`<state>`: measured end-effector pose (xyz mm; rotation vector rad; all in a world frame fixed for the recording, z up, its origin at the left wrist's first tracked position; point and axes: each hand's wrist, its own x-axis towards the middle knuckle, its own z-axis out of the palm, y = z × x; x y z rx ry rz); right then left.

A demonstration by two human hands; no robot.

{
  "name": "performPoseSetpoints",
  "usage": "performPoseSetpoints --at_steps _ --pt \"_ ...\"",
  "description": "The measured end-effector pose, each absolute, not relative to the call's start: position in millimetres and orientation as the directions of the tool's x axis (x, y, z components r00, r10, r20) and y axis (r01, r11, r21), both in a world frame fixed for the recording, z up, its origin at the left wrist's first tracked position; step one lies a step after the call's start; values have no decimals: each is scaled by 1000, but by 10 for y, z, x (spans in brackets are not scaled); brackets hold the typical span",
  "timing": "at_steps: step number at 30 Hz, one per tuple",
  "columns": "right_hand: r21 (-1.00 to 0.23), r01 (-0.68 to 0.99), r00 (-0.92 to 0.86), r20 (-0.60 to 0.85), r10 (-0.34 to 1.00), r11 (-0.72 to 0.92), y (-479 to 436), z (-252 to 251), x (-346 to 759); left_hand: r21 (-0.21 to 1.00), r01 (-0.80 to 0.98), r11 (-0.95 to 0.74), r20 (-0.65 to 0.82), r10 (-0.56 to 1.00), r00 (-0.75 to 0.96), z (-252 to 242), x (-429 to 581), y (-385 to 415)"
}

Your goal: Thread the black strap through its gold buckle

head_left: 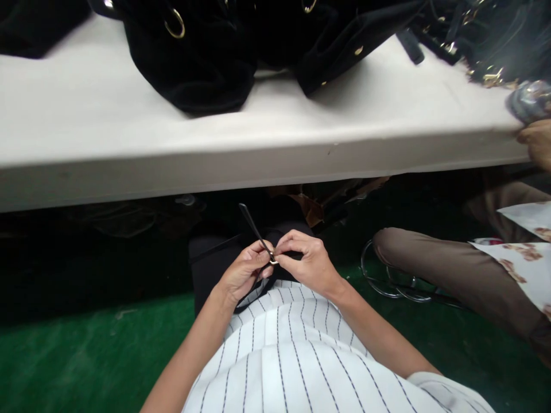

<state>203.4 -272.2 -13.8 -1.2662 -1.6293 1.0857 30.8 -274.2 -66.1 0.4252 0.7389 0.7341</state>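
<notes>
Over my lap, below the table's edge, my left hand (243,271) and my right hand (303,258) meet fingertip to fingertip. Both pinch a thin black strap (252,225) at a small gold buckle (272,259). The strap's free end sticks up and to the left; its other part loops down under my left hand against my striped shirt. A black bag part on my knees is largely hidden by my hands.
A white table (258,137) runs across above my hands. On it lie black velvet bags (202,51) with gold rings, and more bags at the far right (495,40). A seated co-worker's leg (451,269) and hand (536,140) are at right. The floor is green (86,350).
</notes>
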Motion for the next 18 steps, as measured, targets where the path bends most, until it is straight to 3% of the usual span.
performPoseSetpoints --at_steps 8,18 --pt "-885 422 -215 114 970 198 -2790 -103 1966 560 -496 663 -457 747 482 -790 277 -2797" --pt "-896 371 -250 157 955 245 -2807 -78 1910 550 -565 615 -440 788 430 -713 286 -2777"
